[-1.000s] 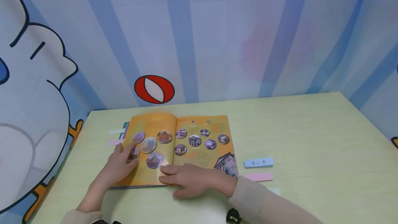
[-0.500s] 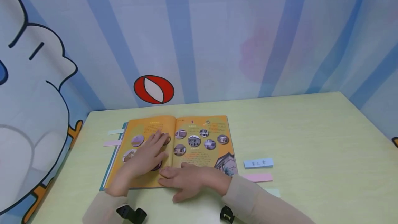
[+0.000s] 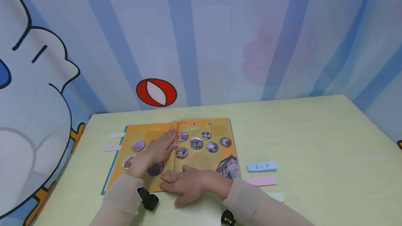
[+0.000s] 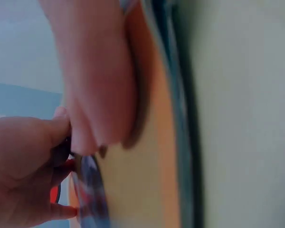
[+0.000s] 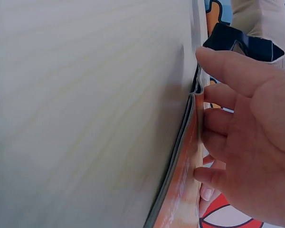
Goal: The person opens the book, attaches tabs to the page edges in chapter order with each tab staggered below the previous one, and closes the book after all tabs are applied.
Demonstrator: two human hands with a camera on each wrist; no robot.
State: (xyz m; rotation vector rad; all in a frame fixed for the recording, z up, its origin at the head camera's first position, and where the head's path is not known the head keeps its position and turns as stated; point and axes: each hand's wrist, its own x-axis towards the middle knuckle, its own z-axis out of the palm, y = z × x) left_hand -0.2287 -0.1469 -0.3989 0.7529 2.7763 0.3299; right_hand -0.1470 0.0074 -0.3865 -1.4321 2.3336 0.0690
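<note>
An open book (image 3: 201, 159) with orange pages and round photos lies on the table. My left hand (image 3: 161, 149) rests on its left page with the fingers stretched up along the centre fold. My right hand (image 3: 186, 184) presses the lower edge of the book near the fold, fingers extended. Seen from the right wrist, the right hand (image 5: 256, 118) has its fingertips on the book's bottom edge, thumb apart from them. In the left wrist view, the left hand (image 4: 23, 166) touches the page beyond the blurred fingers of the right hand (image 4: 95, 80).
A pale green tab (image 3: 117, 135) and a pink tab (image 3: 111, 148) stick out from the book's left side. Right of the book lie a blue paper strip (image 3: 261, 166) with writing, a pink strip (image 3: 262, 181) and a pale green strip (image 3: 276, 197). A striped backdrop (image 3: 213, 44) stands behind the table.
My left hand has moved from the left page's outer part rightward to the fold. The left page, raised and curved earlier, now lies flatter. My right hand has stayed at the lower edge.
</note>
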